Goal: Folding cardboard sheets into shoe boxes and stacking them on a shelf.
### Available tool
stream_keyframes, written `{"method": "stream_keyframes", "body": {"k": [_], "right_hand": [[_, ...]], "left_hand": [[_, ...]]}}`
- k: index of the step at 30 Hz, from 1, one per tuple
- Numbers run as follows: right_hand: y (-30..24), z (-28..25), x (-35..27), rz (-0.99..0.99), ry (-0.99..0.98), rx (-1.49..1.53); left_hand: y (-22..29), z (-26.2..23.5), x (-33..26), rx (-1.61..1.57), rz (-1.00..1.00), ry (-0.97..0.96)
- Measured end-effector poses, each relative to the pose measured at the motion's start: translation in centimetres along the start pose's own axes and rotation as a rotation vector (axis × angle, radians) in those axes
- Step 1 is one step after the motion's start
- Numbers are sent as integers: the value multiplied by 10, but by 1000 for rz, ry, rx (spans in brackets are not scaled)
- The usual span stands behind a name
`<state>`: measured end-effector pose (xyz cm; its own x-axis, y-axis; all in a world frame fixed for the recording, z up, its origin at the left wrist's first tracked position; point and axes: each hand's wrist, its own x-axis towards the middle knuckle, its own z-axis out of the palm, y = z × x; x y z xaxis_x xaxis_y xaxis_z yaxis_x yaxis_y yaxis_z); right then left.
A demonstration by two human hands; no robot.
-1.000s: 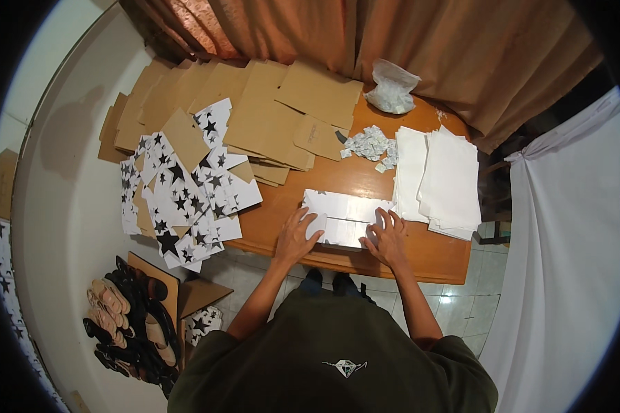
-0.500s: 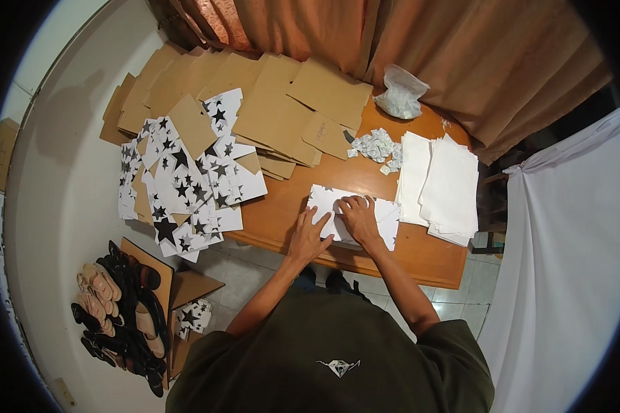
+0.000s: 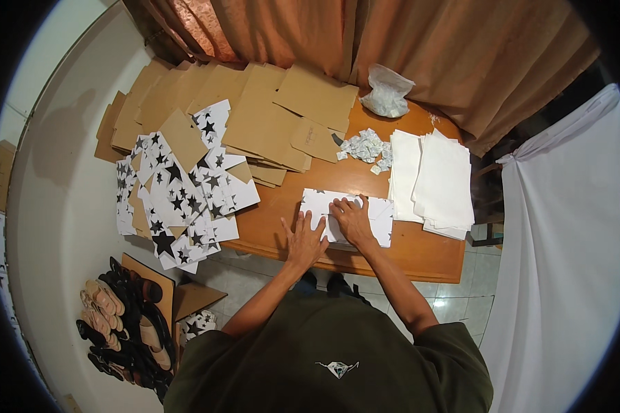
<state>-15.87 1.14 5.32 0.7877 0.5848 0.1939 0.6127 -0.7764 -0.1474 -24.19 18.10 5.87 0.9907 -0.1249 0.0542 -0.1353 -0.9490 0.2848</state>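
Note:
A flat white box with dark stars [image 3: 381, 221] lies near the table's front edge, straight in front of me. My left hand [image 3: 305, 242] rests at its near left corner, fingers spread, with the thumb near the box's edge. On top of the box, my right hand [image 3: 353, 224] presses down with its fingers stretched and a little bent. Neither hand wraps round anything. What lies under my right palm is hidden.
Brown cardboard pieces [image 3: 251, 113] cover the back left, beside star-printed pieces [image 3: 179, 202]. Small white sachets [image 3: 366, 146], a clear plastic bag [image 3: 387, 93] and white paper sheets [image 3: 442, 179] lie rightward. Shoes [image 3: 127, 320] stand at lower left. A white cloth [image 3: 548, 241] hangs right.
My left hand's fingers have spread wider and shifted slightly toward the box's left edge. My right hand stays on top of the box. The whole view has shifted a little.

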Motion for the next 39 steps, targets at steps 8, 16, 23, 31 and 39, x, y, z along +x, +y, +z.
{"method": "stream_keyframes", "body": {"k": [8, 16, 23, 31, 39], "right_hand": [[6, -3, -1, 47, -65, 125], [-5, 2, -39, 41, 31, 89], [28, -45, -63, 427, 376, 378], [80, -9, -105, 859, 69, 837], [77, -81, -79, 832, 419, 899]], "left_hand": [[-3, 14, -4, 3, 3, 25], [7, 8, 7, 26, -27, 11], [-15, 1, 24, -387, -216, 230], [-43, 15, 45, -463, -455, -163], [8, -68, 59, -578, -316, 215]]}}
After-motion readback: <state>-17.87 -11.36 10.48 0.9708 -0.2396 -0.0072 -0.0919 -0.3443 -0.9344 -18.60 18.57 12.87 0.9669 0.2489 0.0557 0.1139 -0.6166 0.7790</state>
